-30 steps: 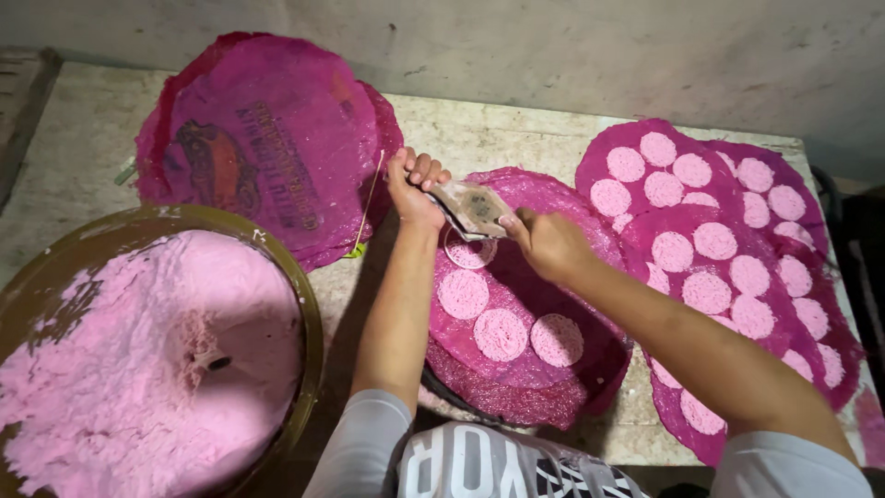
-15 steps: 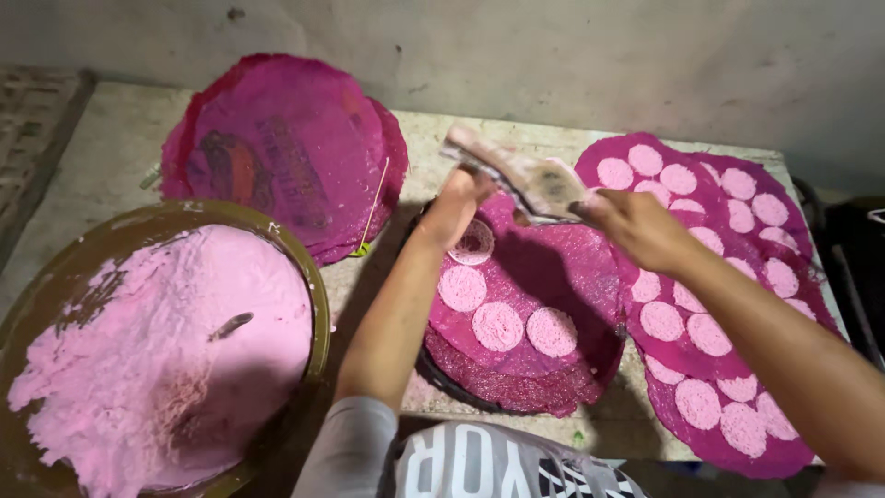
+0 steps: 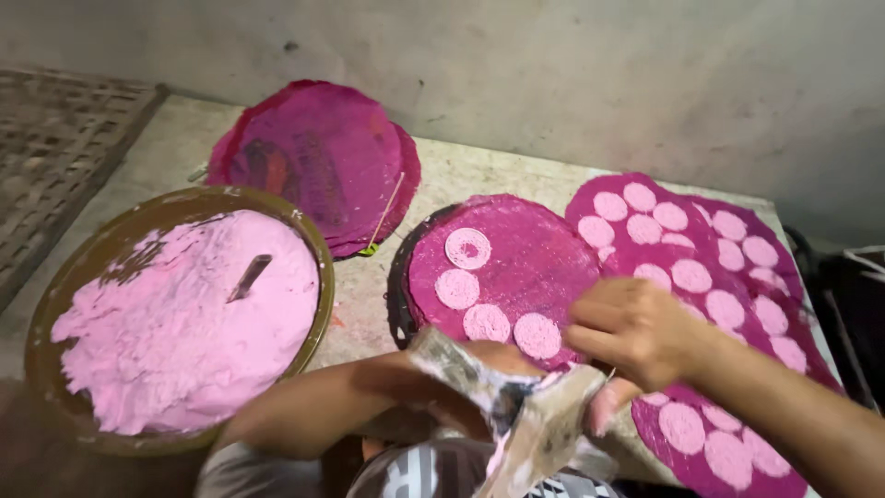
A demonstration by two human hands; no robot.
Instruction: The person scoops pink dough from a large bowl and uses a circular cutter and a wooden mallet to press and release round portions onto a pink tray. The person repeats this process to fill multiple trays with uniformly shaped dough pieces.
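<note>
Head view: wooden press tool (image 3: 516, 415), two pale flat pieces smeared with pink paste, sits low centre over the near edge of the round magenta cloth (image 3: 516, 267). Right hand (image 3: 636, 332) fingers curled on its upper piece. Left hand (image 3: 442, 387) mostly hidden under it, grip can't be told. Four pink discs (image 3: 486, 322) lie on the cloth.

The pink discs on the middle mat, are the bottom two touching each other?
Apart. The head view shows a thin strip of dark magenta mat between the two lower discs and.
</note>
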